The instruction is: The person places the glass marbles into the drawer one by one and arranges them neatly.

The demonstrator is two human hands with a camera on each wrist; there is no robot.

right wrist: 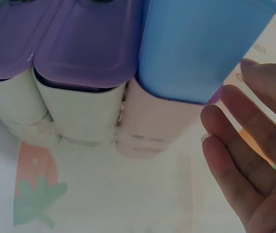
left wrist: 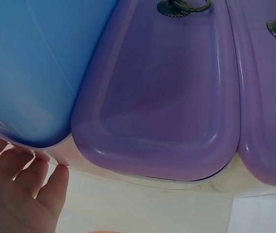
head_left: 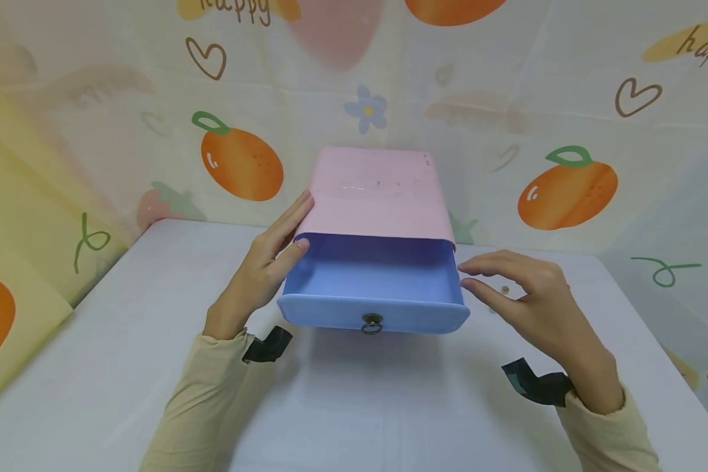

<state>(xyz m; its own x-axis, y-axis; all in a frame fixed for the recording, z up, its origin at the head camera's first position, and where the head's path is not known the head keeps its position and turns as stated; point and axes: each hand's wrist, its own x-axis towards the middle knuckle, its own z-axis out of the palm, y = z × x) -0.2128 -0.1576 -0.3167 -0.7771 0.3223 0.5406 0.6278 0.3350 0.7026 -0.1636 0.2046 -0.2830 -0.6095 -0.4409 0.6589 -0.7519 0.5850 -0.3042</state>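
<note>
Currently, the right grip (head_left: 528, 305) is parted, holding nothing, its fingertips just beside the right edge of the blue drawer (head_left: 321, 313). The left grip (head_left: 259, 262), fingers extended, rests against the pink cabinet's (head_left: 377, 190) left edge. The drawer projects above two purple drawers (left wrist: 167, 87); worktop (head_left: 366, 413) extends in front and both sides.

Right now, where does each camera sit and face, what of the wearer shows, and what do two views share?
Head: on the head, looking forward and down at the pink casing and open blue drawer; left hand, right hand and sleeves show.
Left wrist: on that wrist, facing the blue drawer and two purple drawers; left hand shows.
Right wrist: on that wrist, facing them from the opposite side; right hand shows.
The wrist views share the purple drawers.
</note>
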